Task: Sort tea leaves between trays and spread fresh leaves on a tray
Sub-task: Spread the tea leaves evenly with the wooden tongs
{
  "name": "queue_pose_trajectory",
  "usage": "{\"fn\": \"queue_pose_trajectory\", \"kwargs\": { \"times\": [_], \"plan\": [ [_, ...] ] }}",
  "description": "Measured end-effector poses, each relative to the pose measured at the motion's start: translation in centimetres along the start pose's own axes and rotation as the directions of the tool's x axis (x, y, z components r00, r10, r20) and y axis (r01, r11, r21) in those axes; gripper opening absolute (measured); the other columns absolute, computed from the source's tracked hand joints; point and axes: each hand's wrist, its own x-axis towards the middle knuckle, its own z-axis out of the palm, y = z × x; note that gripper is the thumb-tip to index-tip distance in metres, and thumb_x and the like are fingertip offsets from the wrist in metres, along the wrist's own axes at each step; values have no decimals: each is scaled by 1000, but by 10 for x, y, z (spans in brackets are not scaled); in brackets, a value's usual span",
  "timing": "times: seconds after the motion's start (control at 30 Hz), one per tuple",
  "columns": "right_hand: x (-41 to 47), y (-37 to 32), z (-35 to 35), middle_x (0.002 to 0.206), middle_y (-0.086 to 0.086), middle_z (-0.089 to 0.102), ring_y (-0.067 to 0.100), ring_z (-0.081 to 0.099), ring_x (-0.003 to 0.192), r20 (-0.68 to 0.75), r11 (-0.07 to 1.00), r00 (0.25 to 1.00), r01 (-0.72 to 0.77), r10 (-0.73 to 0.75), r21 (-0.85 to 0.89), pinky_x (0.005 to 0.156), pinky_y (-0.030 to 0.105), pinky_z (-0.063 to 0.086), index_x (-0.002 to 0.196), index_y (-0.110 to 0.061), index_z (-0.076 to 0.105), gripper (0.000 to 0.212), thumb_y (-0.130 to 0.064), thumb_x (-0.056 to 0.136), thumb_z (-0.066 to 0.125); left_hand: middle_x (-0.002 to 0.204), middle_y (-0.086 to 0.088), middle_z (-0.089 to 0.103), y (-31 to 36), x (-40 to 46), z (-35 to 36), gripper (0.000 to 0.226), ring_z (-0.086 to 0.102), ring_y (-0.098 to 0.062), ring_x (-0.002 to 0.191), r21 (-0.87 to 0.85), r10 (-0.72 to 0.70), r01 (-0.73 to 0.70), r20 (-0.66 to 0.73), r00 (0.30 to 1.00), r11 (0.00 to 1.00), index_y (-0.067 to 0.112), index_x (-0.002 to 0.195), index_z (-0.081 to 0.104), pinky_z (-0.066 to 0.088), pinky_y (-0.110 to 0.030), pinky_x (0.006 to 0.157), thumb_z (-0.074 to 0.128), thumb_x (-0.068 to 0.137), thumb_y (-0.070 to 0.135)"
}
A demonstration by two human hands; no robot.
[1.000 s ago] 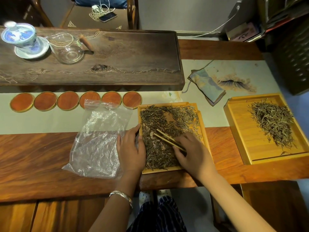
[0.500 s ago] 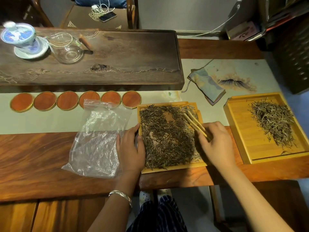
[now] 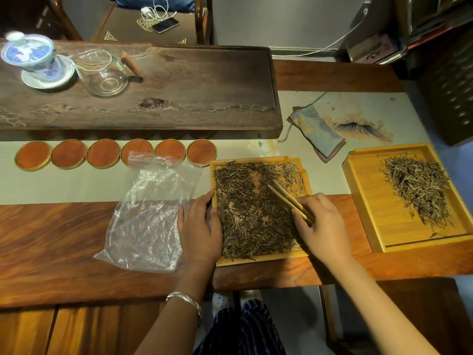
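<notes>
1. Gripping a pair of bamboo tongs (image 3: 288,201), the right hand (image 3: 323,226) is curling its fingers round their near end at the right edge of the near tray (image 3: 261,260).
2. The tongs are lying slanted over the tea leaves (image 3: 245,213) that are covering most of the near tray, their tips sitting close together among the leaves toward the tray's far side.
3. The left hand (image 3: 201,231) is resting flat, fingers relaxed and holding nothing, against the left rim of the near tray.
4. A clear plastic bag (image 3: 151,216) is lying just left of the near tray, partly under the left hand.
5. A second tray (image 3: 371,201) is sitting well to the right of the near tray, carrying a smaller heap of leaves (image 3: 417,188).
6. Six round coasters (image 3: 115,153) are lining up beyond the near tray, to its left.
</notes>
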Motion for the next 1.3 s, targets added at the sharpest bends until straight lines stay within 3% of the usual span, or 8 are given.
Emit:
{"fn": "queue_pose_trajectory", "kwargs": {
  "times": [0.2,0.37,0.57,0.73,0.83,1.07,1.17,1.3],
  "plan": [
    [-34,14,-31,89,-7,55,11,54,83,87,991,987,131,-133,34,70,20,44,101,-12,66,18,-14,83,69,104,21,54,-4,0,2,35,51,-4,104,-1,5,-5,-3,1000,1000,31,126,53,14,-37,119,44,93,22],
    [-55,26,-35,89,-6,58,12,57,83,209,994,973,106,-96,-36,68,22,49,101,-12,68,21,-11,80,73,107,17,59,-4,0,1,35,51,-4,106,-8,10,-10,-5,1000,1000,31,126,53,15,-39,119,45,93,21],
    [-60,27,-41,90,-10,57,8,57,85,147,997,987,58,-64,41,69,19,47,102,-16,67,20,-16,82,69,108,13,61,-4,1,2,36,51,-4,105,-3,11,-11,1,1000,1000,28,126,54,18,-43,119,44,93,21],
    [-64,20,-35,90,-10,56,7,55,88,239,995,965,101,-104,25,69,21,49,103,-17,67,21,-18,83,69,104,20,53,-5,0,2,36,43,7,98,-1,12,-12,-1,1000,1000,29,127,54,16,-42,119,44,94,22],
    [-71,26,-39,90,-8,57,9,57,87,244,998,968,64,-63,4,67,26,53,103,-15,67,22,-13,81,72,104,19,54,-4,0,2,36,43,6,98,0,13,-13,-1,1000,1000,29,127,54,16,-42,119,44,94,22],
    [-78,32,-48,91,-7,58,10,57,85,238,999,970,45,-41,-9,66,22,51,104,-14,68,27,-9,78,74,109,10,62,-4,-1,2,37,52,-5,104,13,5,-5,-1,1000,1000,28,128,54,16,-42,119,43,93,22],
    [-81,31,-47,91,-9,58,8,57,86,256,999,966,39,-38,1,66,22,51,104,-15,68,28,-8,79,74,109,12,61,-4,-1,3,36,49,0,103,11,8,-8,-6,1000,1000,28,128,54,16,-42,119,43,93,22],
    [-68,26,-45,91,-9,58,9,58,87,132,998,991,2,-10,60,69,22,50,102,-16,68,24,-10,80,72,110,12,61,-6,0,3,36,50,-1,104,16,13,-13,-7,1000,1000,29,128,53,15,-40,120,43,94,22]
  ]
}}
